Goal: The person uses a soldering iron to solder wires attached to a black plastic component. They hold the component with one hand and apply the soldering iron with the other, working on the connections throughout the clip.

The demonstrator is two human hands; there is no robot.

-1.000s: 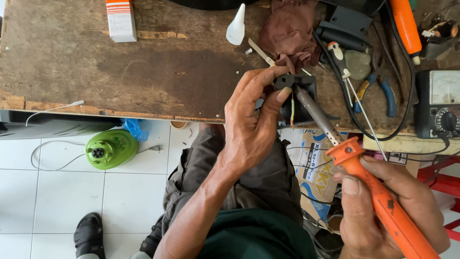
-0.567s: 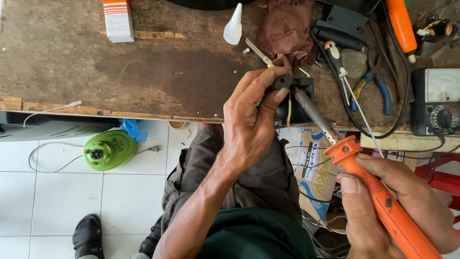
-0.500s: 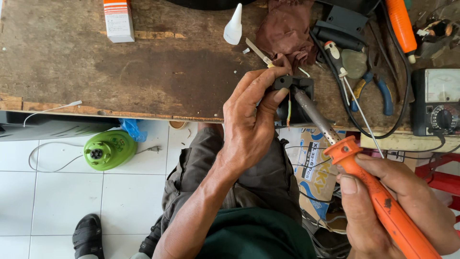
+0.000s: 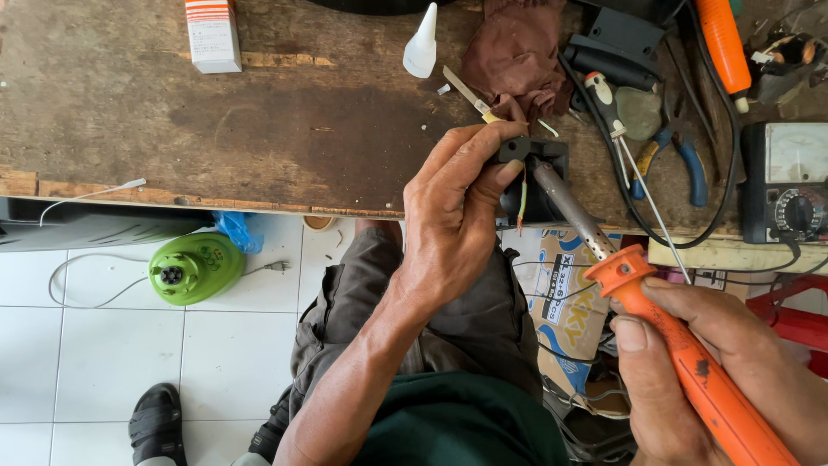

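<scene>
My left hand (image 4: 457,216) grips a small black plastic part (image 4: 539,177) with thin coloured wires hanging from it, held just over the front edge of the wooden workbench (image 4: 216,129). My right hand (image 4: 733,362) holds an orange-handled soldering iron (image 4: 681,345). Its metal shaft slants up and left, and the tip touches the black part beside my left thumb.
On the bench lie a white and orange box (image 4: 213,33), a white glue bottle (image 4: 422,43), a brown rag (image 4: 513,56), a small blade (image 4: 466,91), a screwdriver (image 4: 608,103), blue-handled pliers (image 4: 681,160), an analogue multimeter (image 4: 789,181). A green round device (image 4: 185,267) sits on the tiled floor.
Both hands and the soldering iron hold nearly the same place; the view has shifted only slightly.
</scene>
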